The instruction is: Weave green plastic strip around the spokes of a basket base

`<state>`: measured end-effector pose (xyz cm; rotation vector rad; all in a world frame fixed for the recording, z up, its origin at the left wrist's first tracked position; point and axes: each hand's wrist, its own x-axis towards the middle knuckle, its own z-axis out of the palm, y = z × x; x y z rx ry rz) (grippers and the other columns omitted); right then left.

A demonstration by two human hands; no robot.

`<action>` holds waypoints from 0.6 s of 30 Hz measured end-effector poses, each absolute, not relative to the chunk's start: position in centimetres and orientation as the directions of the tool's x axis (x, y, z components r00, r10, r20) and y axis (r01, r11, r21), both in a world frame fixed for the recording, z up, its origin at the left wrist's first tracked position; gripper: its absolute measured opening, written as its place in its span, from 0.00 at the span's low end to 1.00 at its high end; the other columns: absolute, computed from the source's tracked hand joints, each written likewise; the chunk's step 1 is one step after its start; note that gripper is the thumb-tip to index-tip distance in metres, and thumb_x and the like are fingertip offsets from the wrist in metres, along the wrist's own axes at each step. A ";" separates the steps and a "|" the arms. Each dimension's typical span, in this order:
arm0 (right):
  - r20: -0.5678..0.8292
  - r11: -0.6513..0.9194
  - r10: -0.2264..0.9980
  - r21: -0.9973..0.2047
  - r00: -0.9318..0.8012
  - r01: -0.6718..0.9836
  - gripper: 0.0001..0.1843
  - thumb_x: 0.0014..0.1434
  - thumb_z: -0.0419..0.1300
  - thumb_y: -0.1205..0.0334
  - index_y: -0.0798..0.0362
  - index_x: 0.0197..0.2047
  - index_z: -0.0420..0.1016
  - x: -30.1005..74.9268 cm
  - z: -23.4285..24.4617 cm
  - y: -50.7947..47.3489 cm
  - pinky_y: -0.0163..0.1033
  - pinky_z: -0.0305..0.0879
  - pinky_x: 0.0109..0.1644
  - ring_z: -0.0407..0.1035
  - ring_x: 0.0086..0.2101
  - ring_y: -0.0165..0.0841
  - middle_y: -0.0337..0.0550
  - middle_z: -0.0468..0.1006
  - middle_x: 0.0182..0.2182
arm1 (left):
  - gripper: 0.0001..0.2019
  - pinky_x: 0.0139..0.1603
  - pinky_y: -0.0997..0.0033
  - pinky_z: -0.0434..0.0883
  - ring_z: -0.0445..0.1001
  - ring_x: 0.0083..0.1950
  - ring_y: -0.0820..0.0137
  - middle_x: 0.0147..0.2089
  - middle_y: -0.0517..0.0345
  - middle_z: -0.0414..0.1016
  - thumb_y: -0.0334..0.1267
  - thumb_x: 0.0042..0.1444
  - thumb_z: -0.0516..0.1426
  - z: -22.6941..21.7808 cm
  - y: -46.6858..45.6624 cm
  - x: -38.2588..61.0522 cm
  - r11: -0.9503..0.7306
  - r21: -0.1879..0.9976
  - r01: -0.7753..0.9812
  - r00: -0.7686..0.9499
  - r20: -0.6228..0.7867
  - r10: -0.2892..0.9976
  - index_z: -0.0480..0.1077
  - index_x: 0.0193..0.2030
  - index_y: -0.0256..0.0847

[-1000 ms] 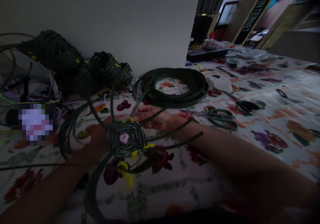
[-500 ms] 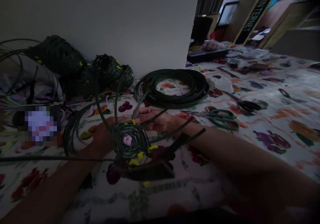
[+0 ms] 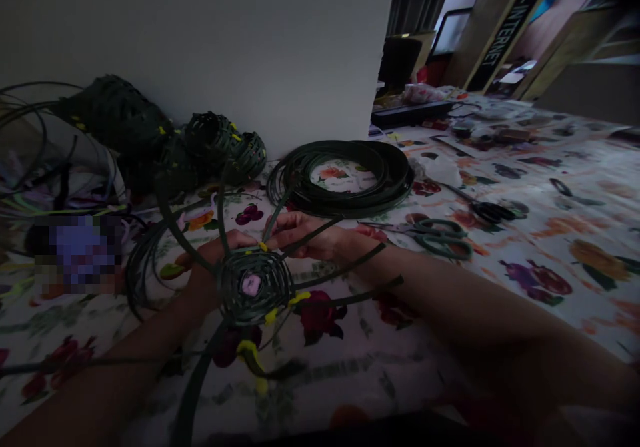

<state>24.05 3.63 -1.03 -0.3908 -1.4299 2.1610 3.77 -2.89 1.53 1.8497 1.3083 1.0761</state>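
Head view, hands: left hand [image 3: 203,270] and right hand [image 3: 313,237] both pinch one woven disc [image 3: 255,287]
Beyond right hand: one strip coil [image 3: 350,197], two scissors [image 3: 443,237]
Writing: banner [image 3: 505,34] reads "R-INTERNET"

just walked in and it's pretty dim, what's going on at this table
A person holds a small round woven disc of dark green strips, tilted toward the camera above the flowered tablecloth. The left hand grips it from behind. The right hand pinches its far rim near a yellow tie. Loose strip ends fan out from the disc. Beyond lie a coil of the same strips, green-handled scissors to the right, and woven pieces against the wall.
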 end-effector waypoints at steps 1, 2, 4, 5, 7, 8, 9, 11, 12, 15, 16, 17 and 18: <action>0.048 -0.286 0.558 -0.926 -0.829 -0.246 0.10 0.51 0.69 0.65 0.56 0.33 0.73 24.1 -1.0 3.7 0.28 0.43 0.15 0.51 0.14 0.18 0.29 0.68 0.19 | 0.04 0.37 0.66 0.69 0.74 0.33 0.63 0.30 0.56 0.78 0.40 0.45 0.63 1.6 -2.9 3.9 -0.273 0.872 0.407 0.167 0.223 0.960 0.76 0.28 0.43; 0.054 -0.268 0.558 -0.933 -0.828 -0.241 0.10 0.51 0.69 0.65 0.56 0.33 0.72 24.1 -0.9 3.7 0.28 0.43 0.14 0.51 0.13 0.18 0.28 0.68 0.19 | 0.04 0.35 0.66 0.69 0.74 0.32 0.63 0.29 0.56 0.78 0.39 0.44 0.63 1.7 -2.9 3.9 -0.220 0.903 0.368 0.163 0.170 0.972 0.75 0.27 0.43; 0.061 -0.250 0.564 -0.938 -0.824 -0.240 0.10 0.51 0.69 0.64 0.56 0.33 0.72 24.2 -0.8 3.8 0.29 0.43 0.13 0.50 0.13 0.18 0.28 0.68 0.18 | 0.04 0.32 0.67 0.69 0.74 0.30 0.63 0.28 0.56 0.78 0.39 0.42 0.64 1.6 -2.8 3.9 -0.128 0.944 0.304 0.159 0.082 0.984 0.75 0.26 0.43; 0.059 -0.251 0.567 -0.938 -0.821 -0.241 0.10 0.50 0.69 0.64 0.56 0.33 0.72 24.2 -0.8 3.8 0.28 0.43 0.13 0.50 0.12 0.18 0.28 0.69 0.18 | 0.04 0.33 0.66 0.70 0.74 0.31 0.63 0.28 0.55 0.79 0.39 0.41 0.64 1.6 -2.8 3.8 -0.115 0.949 0.292 0.151 0.073 0.986 0.76 0.26 0.43; 0.043 -0.259 0.569 -0.939 -0.822 -0.228 0.11 0.50 0.69 0.64 0.56 0.33 0.72 24.1 -0.9 3.8 0.28 0.43 0.13 0.50 0.12 0.18 0.28 0.70 0.19 | 0.04 0.37 0.65 0.71 0.75 0.34 0.61 0.31 0.55 0.80 0.38 0.41 0.64 1.6 -2.7 3.7 -0.141 0.941 0.308 0.130 0.105 0.986 0.77 0.27 0.44; 0.039 -0.264 0.570 -0.937 -0.821 -0.228 0.11 0.50 0.69 0.64 0.56 0.34 0.72 24.1 -0.9 3.9 0.28 0.43 0.13 0.50 0.12 0.17 0.28 0.70 0.20 | 0.05 0.38 0.64 0.71 0.75 0.36 0.60 0.32 0.54 0.81 0.38 0.41 0.64 1.6 -2.7 3.6 -0.156 0.935 0.318 0.118 0.124 0.985 0.78 0.27 0.44; 0.040 -0.273 0.571 -0.933 -0.820 -0.235 0.11 0.50 0.70 0.64 0.56 0.34 0.72 24.1 -1.0 3.9 0.28 0.43 0.13 0.50 0.12 0.17 0.28 0.71 0.20 | 0.05 0.39 0.64 0.71 0.75 0.36 0.60 0.32 0.54 0.81 0.38 0.41 0.64 1.7 -2.7 3.6 -0.157 0.933 0.324 0.105 0.130 0.986 0.78 0.28 0.45; 0.051 -0.291 0.567 -0.921 -0.822 -0.258 0.12 0.49 0.70 0.63 0.56 0.33 0.71 24.0 -1.2 4.0 0.27 0.42 0.13 0.49 0.12 0.17 0.27 0.69 0.18 | 0.04 0.38 0.65 0.71 0.74 0.36 0.61 0.32 0.55 0.80 0.37 0.40 0.65 1.9 -2.6 3.7 -0.127 0.942 0.312 0.091 0.103 0.990 0.78 0.27 0.45; 0.057 -0.292 0.564 -0.919 -0.824 -0.264 0.13 0.49 0.70 0.62 0.56 0.33 0.71 24.0 -1.3 4.0 0.27 0.42 0.13 0.49 0.12 0.18 0.27 0.69 0.18 | 0.04 0.36 0.67 0.70 0.74 0.34 0.62 0.31 0.55 0.79 0.37 0.39 0.65 2.0 -2.6 3.8 -0.095 0.951 0.294 0.097 0.069 0.993 0.77 0.26 0.44; 0.061 -0.272 0.558 -0.928 -0.827 -0.253 0.13 0.48 0.71 0.61 0.56 0.33 0.72 23.9 -1.6 4.2 0.28 0.42 0.13 0.50 0.12 0.18 0.27 0.69 0.18 | 0.08 0.30 0.72 0.66 0.70 0.29 0.68 0.27 0.57 0.75 0.40 0.40 0.66 1.8 -2.4 4.0 0.049 0.981 0.190 0.162 -0.080 0.984 0.75 0.25 0.40; 0.065 -0.262 0.558 -0.932 -0.827 -0.250 0.13 0.49 0.71 0.61 0.56 0.33 0.72 23.9 -1.7 4.3 0.28 0.43 0.13 0.50 0.12 0.18 0.28 0.70 0.19 | 0.10 0.28 0.73 0.64 0.68 0.27 0.70 0.25 0.58 0.73 0.42 0.41 0.67 1.6 -2.3 4.0 0.094 0.985 0.148 0.181 -0.121 0.976 0.73 0.25 0.38; 0.068 -0.256 0.556 -0.934 -0.828 -0.249 0.13 0.49 0.70 0.62 0.56 0.33 0.72 23.8 -1.8 4.3 0.28 0.43 0.13 0.50 0.12 0.18 0.28 0.71 0.19 | 0.12 0.26 0.75 0.62 0.65 0.25 0.73 0.24 0.60 0.70 0.44 0.43 0.66 1.3 -2.3 4.0 0.131 0.985 0.112 0.192 -0.151 0.970 0.72 0.25 0.37; 0.071 -0.256 0.553 -0.934 -0.830 -0.251 0.12 0.50 0.70 0.62 0.56 0.33 0.72 23.8 -1.9 4.4 0.28 0.43 0.13 0.50 0.12 0.18 0.29 0.72 0.20 | 0.14 0.25 0.76 0.60 0.64 0.24 0.74 0.23 0.61 0.69 0.45 0.45 0.66 1.0 -2.2 3.9 0.156 0.984 0.084 0.194 -0.169 0.966 0.71 0.25 0.37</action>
